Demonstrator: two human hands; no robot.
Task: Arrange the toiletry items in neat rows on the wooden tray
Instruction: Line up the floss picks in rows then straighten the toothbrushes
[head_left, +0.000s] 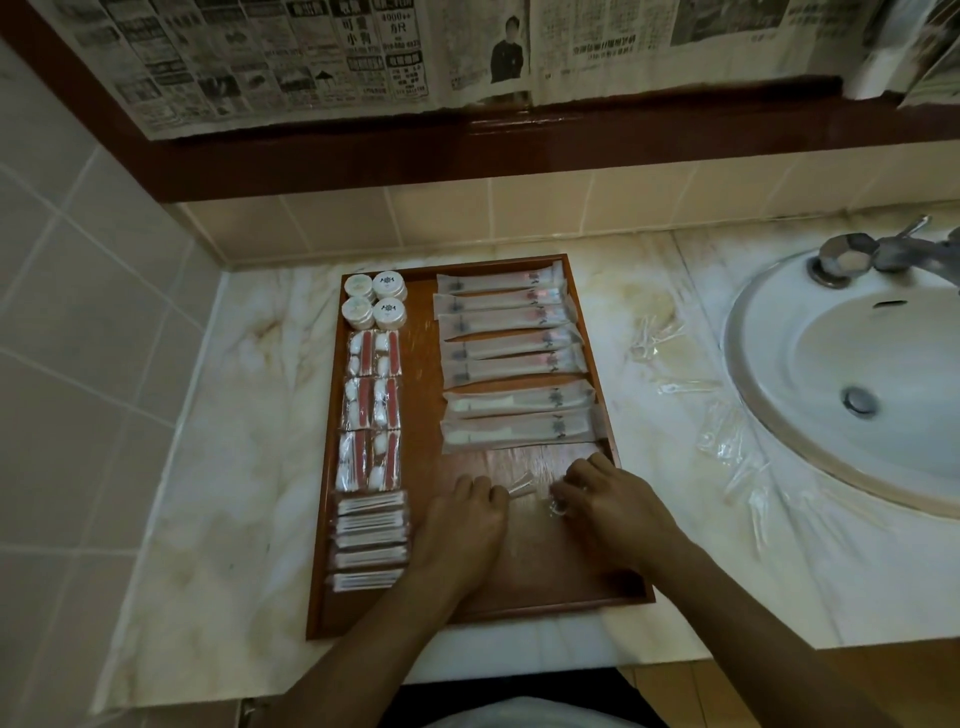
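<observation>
1. A marble counter (249, 431) is carrying everything, with a white sink (831, 374) sitting in its right side and a metal tap (872, 254) standing at the sink's far rim.
2. A wooden tray (524, 582) is lying lengthwise on the counter, its near edge just inside the counter's front edge.
3. Long clear-wrapped packets (511, 358) are lying in a column of rows along the tray's right side, reaching from its far edge to past the middle.
4. Down the tray's left edge, red-and-white sachets (371, 408) are sitting in pairs, with flat white packets (370, 540) stacked in rows nearer the front.
5. Four round white pots (374, 300) are sitting in a square at the tray's far left corner.
6. Loose clear wrappers (727, 441) are lying scattered on the counter between the tray and the sink.
7. The left hand (470, 512) is curling its fingers and pinching one end of a small clear-wrapped item (522, 488) over the tray's right half, below the long packets.
8. The right hand (605, 496) is pinching the other end of that item, fingers bent around crinkled wrap.
</observation>
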